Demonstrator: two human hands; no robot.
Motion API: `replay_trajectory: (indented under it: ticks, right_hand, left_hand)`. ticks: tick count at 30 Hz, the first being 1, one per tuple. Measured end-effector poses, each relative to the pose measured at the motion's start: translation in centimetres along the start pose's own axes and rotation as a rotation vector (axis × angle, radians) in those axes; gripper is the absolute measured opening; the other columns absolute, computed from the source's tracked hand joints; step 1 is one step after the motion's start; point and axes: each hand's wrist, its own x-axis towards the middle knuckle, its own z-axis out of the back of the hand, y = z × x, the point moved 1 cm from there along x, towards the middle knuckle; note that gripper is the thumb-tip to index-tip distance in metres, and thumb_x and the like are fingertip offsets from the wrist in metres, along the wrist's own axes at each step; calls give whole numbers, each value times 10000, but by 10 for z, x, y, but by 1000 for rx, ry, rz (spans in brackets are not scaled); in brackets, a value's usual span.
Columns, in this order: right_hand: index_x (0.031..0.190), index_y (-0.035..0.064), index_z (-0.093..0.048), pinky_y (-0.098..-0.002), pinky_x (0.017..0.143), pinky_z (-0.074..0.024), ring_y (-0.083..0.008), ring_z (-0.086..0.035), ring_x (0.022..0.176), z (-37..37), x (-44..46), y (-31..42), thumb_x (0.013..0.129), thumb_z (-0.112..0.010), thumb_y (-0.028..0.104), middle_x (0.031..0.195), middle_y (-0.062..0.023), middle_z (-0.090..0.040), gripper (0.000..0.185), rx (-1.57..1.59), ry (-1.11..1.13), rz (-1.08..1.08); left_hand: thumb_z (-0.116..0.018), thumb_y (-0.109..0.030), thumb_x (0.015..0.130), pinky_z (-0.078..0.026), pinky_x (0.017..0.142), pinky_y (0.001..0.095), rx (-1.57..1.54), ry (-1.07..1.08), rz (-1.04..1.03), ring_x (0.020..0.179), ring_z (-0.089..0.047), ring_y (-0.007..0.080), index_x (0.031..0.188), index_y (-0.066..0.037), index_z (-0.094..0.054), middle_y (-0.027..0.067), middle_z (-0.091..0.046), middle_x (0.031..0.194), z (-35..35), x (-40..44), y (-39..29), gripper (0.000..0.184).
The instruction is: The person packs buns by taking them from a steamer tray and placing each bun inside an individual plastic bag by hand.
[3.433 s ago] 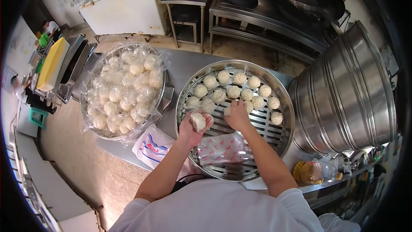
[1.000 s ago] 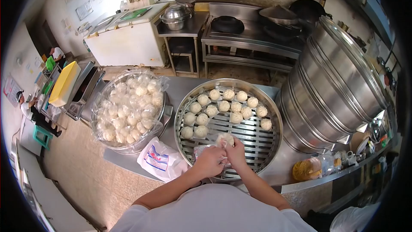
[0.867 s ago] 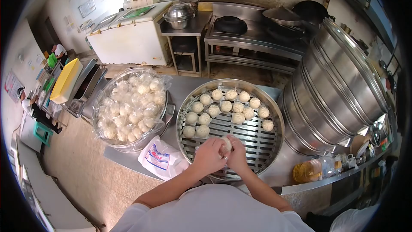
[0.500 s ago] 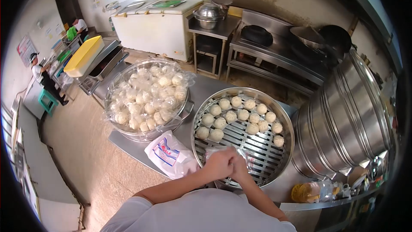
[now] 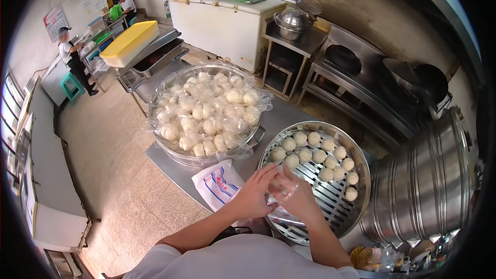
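A clear plastic bag point(image 5: 282, 185) is stretched between my hands above the near left side of a round metal steamer tray point(image 5: 366, 173). My left hand point(image 5: 253, 196) grips its left side, fingers bent against the film. From the right, my right hand point(image 5: 301, 201) is closed on the same bag. Something pale shows through the plastic, but I cannot make out what. Behind my hands, white pleated buns point(image 5: 305, 155) sit on the slotted tray. Below my hands, more clear plastic point(image 5: 283, 218) lies on the slats.
A large pan point(image 5: 178, 161) heaped with bagged buns stands at left, beside a white printed plastic packet point(image 5: 219, 182). Stacked steamer tiers point(image 5: 418, 181) rise at right, near an oil bottle point(image 5: 364, 258). A stove point(image 5: 356, 80) stands behind; a co-worker point(image 5: 72, 59) is far left.
My hands were pressed together low over the tray; now they are apart with the bag spread between them. The whole view has shifted, so the surroundings sit lower and further right.
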Motion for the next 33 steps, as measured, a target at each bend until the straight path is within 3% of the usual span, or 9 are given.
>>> replay_trajectory:
  ticks: [5, 7, 10, 18, 22, 25, 28, 30, 33]
  right_hand:
    - [1112, 76, -737, -452, 845, -591, -393, -707, 1007, -28, 47, 26, 818, -773, 284, 1216, -149, -720, 362, -194, -197, 199]
    - [1099, 69, -746, -477, 912, -577, -446, -679, 1118, -18, 62, 35, 833, -775, 306, 1234, -210, -708, 358, -132, -230, 254]
    - [1095, 28, -759, -449, 925, -580, -410, -692, 1126, 2, 73, 56, 816, -835, 309, 1213, -220, -717, 403, -53, -396, 266]
    - [1062, -7, -754, -413, 849, -596, -371, -743, 964, -8, 37, -19, 851, -792, 228, 1051, -225, -753, 318, 90, -512, -178]
    - [1033, -21, -769, -402, 798, -594, -341, -763, 881, -19, -17, -82, 838, -787, 207, 941, -218, -767, 301, -18, -488, -530]
    - [1045, -12, -774, -409, 766, -597, -341, -762, 795, -28, -61, -132, 823, -791, 221, 885, -213, -765, 321, -115, -524, -709]
    - [987, -13, -767, -473, 783, -586, -416, -729, 836, -26, -104, -180, 839, -725, 252, 880, -251, -737, 307, -222, -393, -852]
    - [950, -19, -755, -512, 819, -572, -450, -707, 885, -34, -135, -214, 854, -675, 264, 906, -267, -724, 310, -282, -295, -932]
    - [913, -33, -734, -545, 914, -539, -469, -678, 1004, -24, -150, -232, 895, -564, 246, 1038, -285, -703, 327, -336, -52, -1011]
  left_hand:
    - [-834, -154, 730, -496, 1023, 414, -139, -204, 155, 1212, -622, 388, 1372, -21, -561, 203, -631, 1313, 11, 10, 52, 710]
    - [-836, -174, 742, -520, 986, 398, -118, -200, 89, 1147, -666, 371, 1324, 1, -600, 198, -668, 1259, 32, 33, 70, 652]
    - [-764, -58, 800, -527, 971, 389, -130, -318, 92, 1107, -689, 343, 1142, -9, -717, 185, -708, 1189, 49, 77, 109, 349]
    - [-693, 52, 792, -488, 1037, 420, 109, -666, -168, 1184, -628, 377, 958, -22, -740, 206, -698, 1209, 110, 265, 206, 188]
    - [-747, -99, 801, -498, 1042, 454, 515, -402, 92, 1182, -630, 398, 932, -61, -770, 218, -648, 1327, 111, 292, 316, 138]
    - [-745, -231, 842, -531, 995, 453, 420, -178, 428, 1080, -688, 384, 941, -91, -789, 228, -640, 1347, 105, 275, 324, 177]
    - [-739, -304, 864, -552, 947, 451, 490, -223, 382, 1010, -717, 384, 963, -112, -796, 239, -627, 1362, 102, 277, 343, 223]
    - [-735, -256, 882, -543, 960, 436, 460, -140, 506, 1100, -688, 392, 965, -124, -791, 243, -648, 1326, 109, 273, 256, 167]
    - [-708, -122, 881, -534, 975, 425, 261, -218, 160, 1181, -660, 379, 986, -85, -763, 228, -697, 1238, 69, 244, 205, 124]
